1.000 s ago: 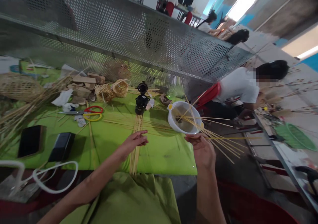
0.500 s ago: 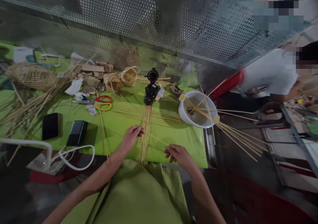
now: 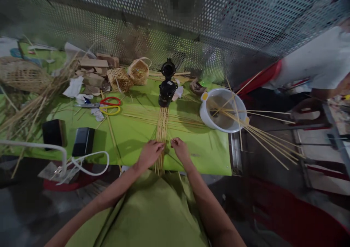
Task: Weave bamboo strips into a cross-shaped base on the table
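Note:
A bundle of pale bamboo strips (image 3: 163, 121) runs from under a black flip-top container (image 3: 166, 93) toward my body. Thin cross strips (image 3: 136, 118) lie sideways on the table below the container. My left hand (image 3: 151, 153) rests at the left side of the bundle, its thumb and fingers pinched on the strips. Close by on the right is my right hand (image 3: 181, 151), fingertips pressed together just beside the bundle. Whatever is between those fingertips is too small to make out.
On the right, a white pot (image 3: 222, 110) holds water and several long strips jutting past the table edge. Scissors (image 3: 109, 105), a phone (image 3: 53, 134), a black box (image 3: 83, 141) and small woven baskets (image 3: 138, 72) lie left. Behind stands a perforated metal panel (image 3: 153, 24); a person is at right.
My right hand has moved left and up, close to the bundle; the strip stretched between my hands no longer shows. My left hand stays at the bundle. The view has shifted slightly.

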`<state>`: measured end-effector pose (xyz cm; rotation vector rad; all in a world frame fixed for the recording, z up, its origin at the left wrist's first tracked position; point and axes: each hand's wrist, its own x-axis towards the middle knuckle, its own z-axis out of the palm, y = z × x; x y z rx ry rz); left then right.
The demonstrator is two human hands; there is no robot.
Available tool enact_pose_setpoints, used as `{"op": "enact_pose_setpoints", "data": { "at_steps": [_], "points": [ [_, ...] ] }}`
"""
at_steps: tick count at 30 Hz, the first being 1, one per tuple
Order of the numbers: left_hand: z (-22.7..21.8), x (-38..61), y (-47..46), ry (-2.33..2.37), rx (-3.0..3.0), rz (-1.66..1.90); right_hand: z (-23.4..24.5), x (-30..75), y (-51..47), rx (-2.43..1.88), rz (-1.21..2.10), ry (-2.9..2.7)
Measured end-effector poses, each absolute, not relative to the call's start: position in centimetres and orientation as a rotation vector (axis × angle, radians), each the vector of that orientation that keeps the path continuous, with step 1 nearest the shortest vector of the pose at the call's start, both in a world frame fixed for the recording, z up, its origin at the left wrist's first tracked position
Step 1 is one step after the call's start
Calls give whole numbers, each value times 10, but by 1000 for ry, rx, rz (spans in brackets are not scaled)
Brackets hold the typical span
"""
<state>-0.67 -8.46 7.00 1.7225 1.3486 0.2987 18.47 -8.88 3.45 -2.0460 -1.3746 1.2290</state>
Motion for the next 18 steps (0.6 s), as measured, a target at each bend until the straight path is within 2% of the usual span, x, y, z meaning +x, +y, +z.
{"op": "enact_pose_setpoints", "data": {
  "at_steps": [11,18],
  "points": [
    [69,-4,-83,1323,2131,-98,3,164,-76,-2137,1290,-1414],
    [66,0,-84,1328,2214,-171,-2,164,-76,-2096,1278,-1339]
  ]
}}
